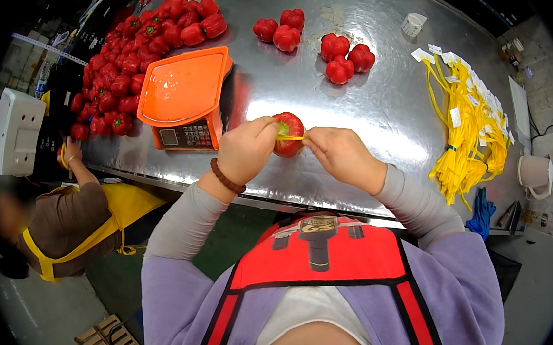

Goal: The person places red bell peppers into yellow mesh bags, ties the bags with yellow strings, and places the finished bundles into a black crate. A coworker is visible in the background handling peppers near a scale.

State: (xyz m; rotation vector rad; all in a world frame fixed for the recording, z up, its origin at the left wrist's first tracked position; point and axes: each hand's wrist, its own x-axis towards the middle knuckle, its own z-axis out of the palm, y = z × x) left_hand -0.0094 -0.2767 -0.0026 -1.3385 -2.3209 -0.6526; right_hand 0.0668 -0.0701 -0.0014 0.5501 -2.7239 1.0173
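A red bell pepper (287,148) sits before me on the steel table (264,85), its green stem facing up. Across its top runs a yellow strap (290,138), stretched between my fingers. My left hand (249,145) pinches one end at the pepper's left side. On the other side, my right hand (340,153) grips the strap between thumb and forefinger. The underside of the pepper is hidden. An orange weighing scale (183,88) with a keypad stands just left of my left hand.
A large heap of red peppers (122,70) lies left, beyond the scale. Several peppers stand in two clusters (286,38) (339,69) at the back. Bundled yellow straps with white tags (462,129), a label roll (412,24) and blue gloves (481,214) lie right. A co-worker (74,224) is at left.
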